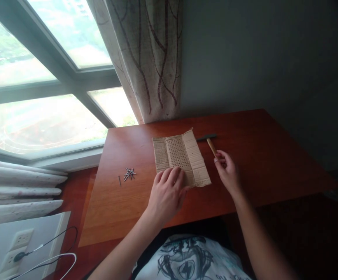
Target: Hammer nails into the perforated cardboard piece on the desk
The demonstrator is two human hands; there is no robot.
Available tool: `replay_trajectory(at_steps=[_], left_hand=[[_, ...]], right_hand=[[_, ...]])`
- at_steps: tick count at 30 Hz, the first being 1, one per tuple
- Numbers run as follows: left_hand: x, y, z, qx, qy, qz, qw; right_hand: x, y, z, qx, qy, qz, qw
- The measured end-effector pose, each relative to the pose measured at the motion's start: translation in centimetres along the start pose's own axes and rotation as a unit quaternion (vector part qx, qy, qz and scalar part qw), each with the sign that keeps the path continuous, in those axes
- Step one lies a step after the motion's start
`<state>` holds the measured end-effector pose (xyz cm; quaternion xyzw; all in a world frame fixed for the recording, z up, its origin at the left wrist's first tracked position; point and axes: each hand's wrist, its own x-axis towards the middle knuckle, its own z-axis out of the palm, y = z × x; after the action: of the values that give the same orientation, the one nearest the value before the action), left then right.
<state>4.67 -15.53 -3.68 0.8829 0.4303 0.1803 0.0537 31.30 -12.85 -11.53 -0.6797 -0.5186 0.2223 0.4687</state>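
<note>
A creased piece of cardboard (190, 146) lies on the table, its middle panel covered with rows of small holes. My left hand (169, 188) is at its near edge, fingers bent together over the cardboard and the thumb low at the edge; the fingertips are partly hidden. To the right, my right hand (227, 169) is closed around the wooden handle of a hammer (212, 147). The hammer's long dark head is at the far end, close beside the cardboard's right edge. Left of the cardboard is a small pile of nails (129, 174), with a single nail (119, 181) apart from it.
The reddish-brown wooden table (262, 155) stands against a dark wall. A window (40, 116) and a patterned curtain (157, 58) are behind and to the left. At lower left, cables (60, 233) run from a wall socket (15, 254) beside a gathered curtain.
</note>
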Motion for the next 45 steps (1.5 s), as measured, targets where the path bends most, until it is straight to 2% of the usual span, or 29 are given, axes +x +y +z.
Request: replay_trajectory(at_steps=[4,7,10,14,22,32,39,42,45], left_hand=[[-0.5,-0.3,1.5,0.01,0.001,0.011,1.0],[-0.9,-0.3,2.0,0.019,0.01,0.007,1.0],[-0.9,-0.1,1.9,0.029,0.012,0.01,0.999],[-0.8,0.2,1.8,0.049,0.006,0.015,0.999],[-0.9,0.0,1.9,0.075,-0.006,0.018,0.997],[-0.7,0.5,1.8,0.062,0.035,-0.011,0.997],[-0.8,0.2,2.0,0.073,0.038,-0.018,0.996],[-0.8,0.4,2.0,0.064,0.034,-0.019,0.997],[-0.9,0.4,1.5,0.032,0.036,-0.018,0.999]], right_hand=[[0.0,1.2,-1.1,-0.127,0.027,-0.066,0.989],[-0.2,2.7,-1.6,-0.243,0.029,-0.11,0.963],[-0.5,4.1,-1.6,-0.333,0.007,-0.116,0.936],[-0.7,4.6,-1.3,-0.386,-0.004,-0.107,0.916],[-0.2,4.4,-1.0,-0.376,-0.015,-0.083,0.923],[-0.2,4.7,-1.0,-0.365,-0.011,-0.091,0.927],[-0.3,5.0,-0.9,-0.37,-0.007,-0.098,0.924],[-0.3,4.2,-1.0,-0.359,0.012,-0.112,0.927],[-0.5,2.4,-0.8,-0.281,0.051,-0.126,0.95]])
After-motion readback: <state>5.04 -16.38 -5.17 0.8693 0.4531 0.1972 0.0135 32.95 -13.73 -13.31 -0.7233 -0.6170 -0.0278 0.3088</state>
